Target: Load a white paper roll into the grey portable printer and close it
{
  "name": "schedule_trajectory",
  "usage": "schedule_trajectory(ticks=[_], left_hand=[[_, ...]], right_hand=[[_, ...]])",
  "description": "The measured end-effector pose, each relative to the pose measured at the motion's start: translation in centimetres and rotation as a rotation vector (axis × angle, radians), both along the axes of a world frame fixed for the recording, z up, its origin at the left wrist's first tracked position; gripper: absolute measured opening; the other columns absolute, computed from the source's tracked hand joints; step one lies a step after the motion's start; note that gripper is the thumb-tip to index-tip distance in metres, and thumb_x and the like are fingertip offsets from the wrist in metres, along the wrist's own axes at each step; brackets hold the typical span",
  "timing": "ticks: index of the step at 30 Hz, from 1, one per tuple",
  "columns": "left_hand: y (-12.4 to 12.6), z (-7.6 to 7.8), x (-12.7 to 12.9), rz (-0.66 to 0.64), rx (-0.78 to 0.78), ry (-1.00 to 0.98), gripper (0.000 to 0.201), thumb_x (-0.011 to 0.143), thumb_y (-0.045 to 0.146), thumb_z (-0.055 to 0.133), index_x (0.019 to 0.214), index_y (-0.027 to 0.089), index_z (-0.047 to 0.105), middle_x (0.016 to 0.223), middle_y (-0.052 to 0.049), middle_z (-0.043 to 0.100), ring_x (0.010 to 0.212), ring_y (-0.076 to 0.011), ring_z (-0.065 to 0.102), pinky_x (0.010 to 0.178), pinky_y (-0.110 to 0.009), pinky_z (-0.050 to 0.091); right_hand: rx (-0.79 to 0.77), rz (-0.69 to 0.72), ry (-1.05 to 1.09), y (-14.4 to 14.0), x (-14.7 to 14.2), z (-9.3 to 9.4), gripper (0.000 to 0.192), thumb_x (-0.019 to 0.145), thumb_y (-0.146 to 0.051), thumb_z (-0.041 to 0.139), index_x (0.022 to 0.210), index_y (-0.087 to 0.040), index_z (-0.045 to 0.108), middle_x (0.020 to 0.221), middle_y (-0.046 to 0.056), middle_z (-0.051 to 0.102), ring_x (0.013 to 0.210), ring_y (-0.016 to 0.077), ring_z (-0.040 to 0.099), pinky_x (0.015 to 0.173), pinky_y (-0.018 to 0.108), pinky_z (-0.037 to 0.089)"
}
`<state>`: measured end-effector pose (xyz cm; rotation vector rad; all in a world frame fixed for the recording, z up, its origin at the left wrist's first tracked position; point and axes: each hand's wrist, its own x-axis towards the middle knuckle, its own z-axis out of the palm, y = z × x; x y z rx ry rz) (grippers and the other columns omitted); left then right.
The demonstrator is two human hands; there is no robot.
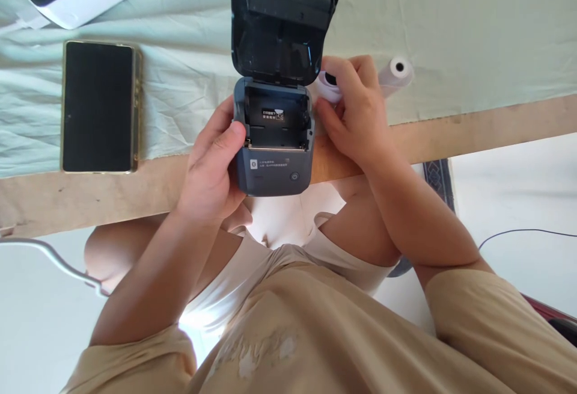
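My left hand [211, 168] gripped the left side of the small dark grey plastic label printer [276, 141] at the table [451, 135] edge, its lid open upright. My right hand [356, 111] was closed around a white paper roll [329, 84] just beside the printer's right side. A second white paper roll [396, 74] lay beyond. A black smartphone [99, 107] lay well left on the pale green cloth [451, 33].
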<state>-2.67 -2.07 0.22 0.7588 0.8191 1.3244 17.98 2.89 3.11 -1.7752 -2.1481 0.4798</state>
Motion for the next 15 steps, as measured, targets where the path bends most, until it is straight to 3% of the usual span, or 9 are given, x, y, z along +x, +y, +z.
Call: schedule_trajectory(ticks=[5, 10, 12, 15], left_hand=[[-0.1, -0.4, -0.1, 0.000, -0.013, -0.013, 0.030, 0.098, 0.047, 0.064, 0.116, 0.025, 0.075, 0.106, -0.003, 0.079, 0.135, -0.0316, 0.059, 0.101, -0.042, 0.054], [-0.2, -0.6, 0.0, 0.016, -0.015, -0.029, 0.029, 0.098, 0.044, 0.065, 0.121, 0.027, 0.074, 0.112, -0.002, 0.080, 0.129, -0.0278, 0.066, 0.098, -0.039, 0.058], [-0.3, -0.6, 0.0, 0.019, -0.014, -0.027, 0.029, 0.099, 0.044, 0.063, 0.120, 0.026, 0.074, 0.110, -0.002, 0.079, 0.118, -0.0242, 0.072, 0.093, -0.036, 0.060], [-0.3, -0.4, -0.1, 0.016, -0.023, -0.033, 0.028, 0.100, 0.043, 0.062, 0.117, 0.025, 0.075, 0.103, -0.001, 0.079, 0.098, -0.0193, 0.075, 0.081, -0.031, 0.061]], right_hand=[[0.080, -0.063, 0.140, -0.5, 0.2, -0.4, 0.053, 0.097, -0.035, 0.057, 0.147, -0.037, 0.038, 0.138, 0.003, 0.065, 0.088, 0.0195, 0.065, 0.084, 0.037, 0.057], [0.262, 0.002, 0.337, -1.2, 0.6, -1.3, 0.037, 0.094, -0.037, 0.054, 0.128, -0.033, 0.042, 0.134, 0.006, 0.063, 0.125, 0.0245, 0.065, 0.092, 0.041, 0.059], [0.218, 0.034, 0.465, -1.1, 0.8, -1.4, 0.036, 0.096, -0.039, 0.049, 0.130, -0.033, 0.038, 0.139, 0.007, 0.060, 0.125, 0.0228, 0.065, 0.090, 0.040, 0.061], [-0.058, 0.037, 0.647, -0.5, 1.4, -1.4, 0.037, 0.100, -0.034, 0.033, 0.137, -0.035, 0.031, 0.143, 0.008, 0.059, 0.120, 0.0203, 0.069, 0.083, 0.038, 0.064]])
